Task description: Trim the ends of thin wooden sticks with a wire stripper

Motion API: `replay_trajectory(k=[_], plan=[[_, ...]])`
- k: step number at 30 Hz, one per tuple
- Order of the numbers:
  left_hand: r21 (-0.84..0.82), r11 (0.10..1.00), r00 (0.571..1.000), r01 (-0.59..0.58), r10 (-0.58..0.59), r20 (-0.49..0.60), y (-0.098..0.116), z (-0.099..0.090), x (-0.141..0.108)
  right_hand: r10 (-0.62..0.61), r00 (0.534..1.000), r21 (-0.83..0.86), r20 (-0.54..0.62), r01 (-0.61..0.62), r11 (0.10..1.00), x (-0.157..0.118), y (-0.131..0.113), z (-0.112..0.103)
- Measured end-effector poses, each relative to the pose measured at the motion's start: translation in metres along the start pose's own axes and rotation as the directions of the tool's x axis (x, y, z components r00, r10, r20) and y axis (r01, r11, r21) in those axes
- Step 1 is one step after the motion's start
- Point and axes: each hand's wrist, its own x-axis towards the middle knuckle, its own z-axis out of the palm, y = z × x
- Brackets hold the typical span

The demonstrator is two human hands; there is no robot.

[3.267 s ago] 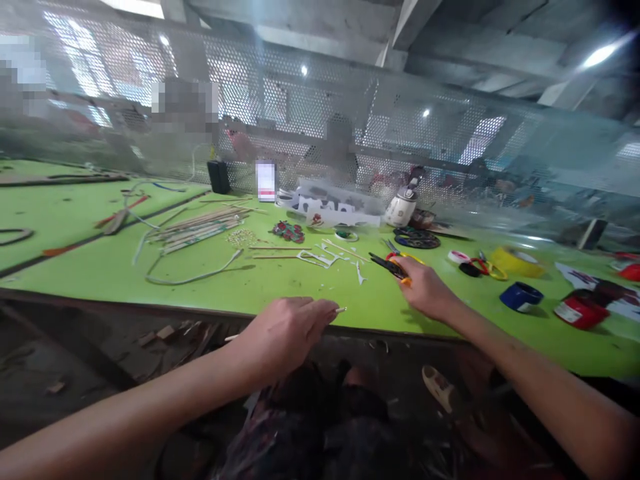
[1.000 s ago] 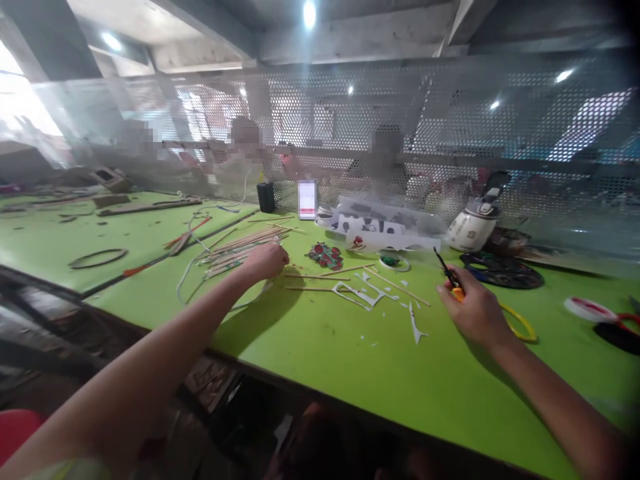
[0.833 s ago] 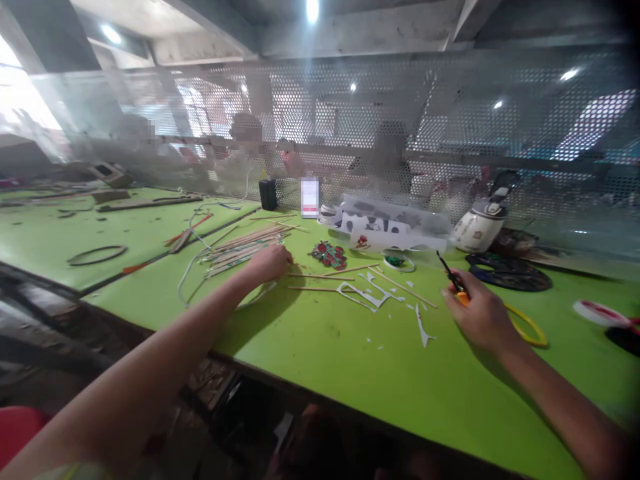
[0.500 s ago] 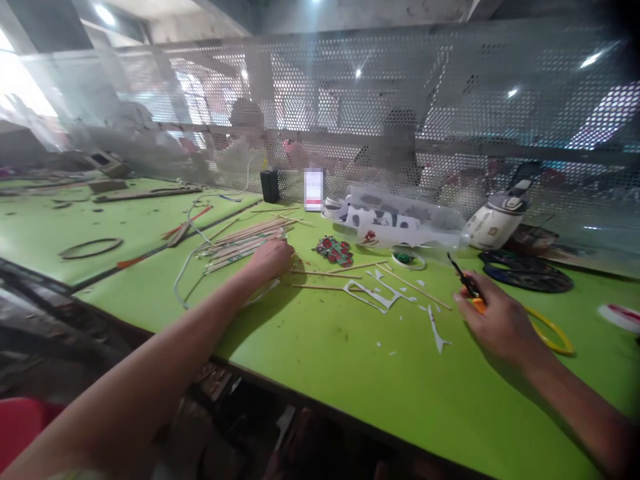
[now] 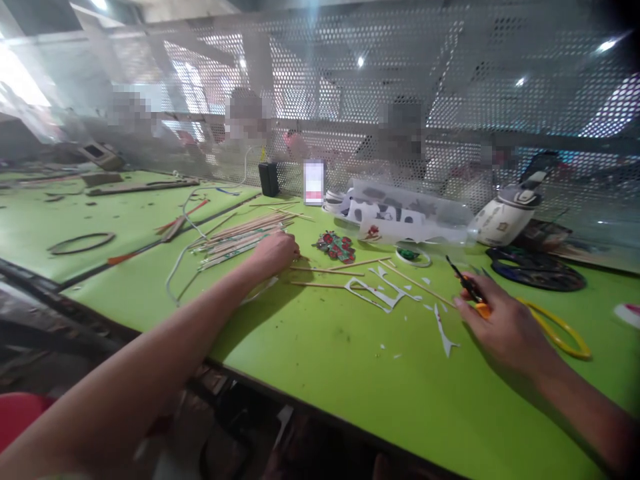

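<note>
My left hand [image 5: 274,253] rests at the right end of a bundle of thin wooden sticks [image 5: 230,241]. Its fingers are curled together, and whatever they hold is hidden. Over on the right, my right hand [image 5: 500,317] is closed around a narrow, pointed black tool with orange grips [image 5: 469,288]; its exact kind is unclear. Between the hands lie several loose sticks [image 5: 327,271], white cut-out scraps [image 5: 389,307] and a flat red-and-green decorated piece [image 5: 336,247]. A white ring with green inside [image 5: 411,255] lies beyond them.
Beside my right wrist is a yellow ring [image 5: 565,333]. Behind it are a dark palette-like piece [image 5: 540,270] and a white heat-gun-like device [image 5: 507,213]. Rolled clear sheets [image 5: 415,210], a phone [image 5: 314,181] and a black box [image 5: 269,180] stand before a perforated screen [image 5: 320,87]. A white cord [image 5: 173,273] curves left.
The view has shifted slightly, so objects on the right appear farther right. Both hands keep nearly the same places; the left hand's fingers have turned a little, and the right still grips the tool.
</note>
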Motion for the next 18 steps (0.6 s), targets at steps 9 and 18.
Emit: replay_trajectory(k=[9,18], plan=[[0.127,0.991,0.999,-0.032,0.032,0.004,0.028,-0.008,-0.002,-0.041,0.999,0.009,-0.015,0.041,0.999,-0.001,0.000,0.001],[-0.237,0.967,0.976,0.093,-0.136,-0.169,-0.006,-0.058,0.005,-0.055,0.998,-0.027,0.002,0.055,0.998,-0.001,-0.006,-0.004]])
